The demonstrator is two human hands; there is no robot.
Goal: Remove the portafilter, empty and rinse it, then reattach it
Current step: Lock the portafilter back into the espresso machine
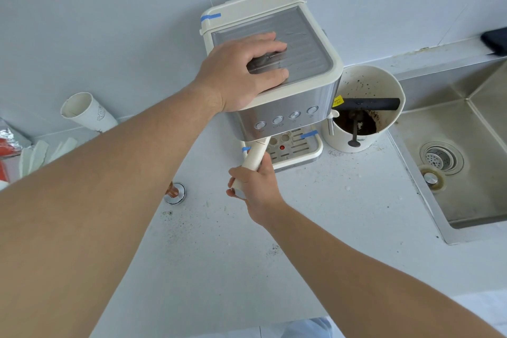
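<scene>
A cream and steel espresso machine (299, 101) stands on the white counter against the wall. My left hand (247, 71) lies flat on its ribbed top, fingers spread, pressing down. The portafilter's cream handle (255, 155) sticks out from under the machine's front, pointing toward me and to the left. My right hand (253, 188) is wrapped around the near end of that handle. The portafilter's basket is hidden under the machine head. A drip tray (299, 151) with a red float sits below.
A white knock box (384, 90) with a black bar and coffee grounds stands right of the machine. A steel sink (466, 162) with a drain lies at right. A paper cup (85, 112), packets at left, a chrome tamper (175, 193), and scattered grounds are on the counter.
</scene>
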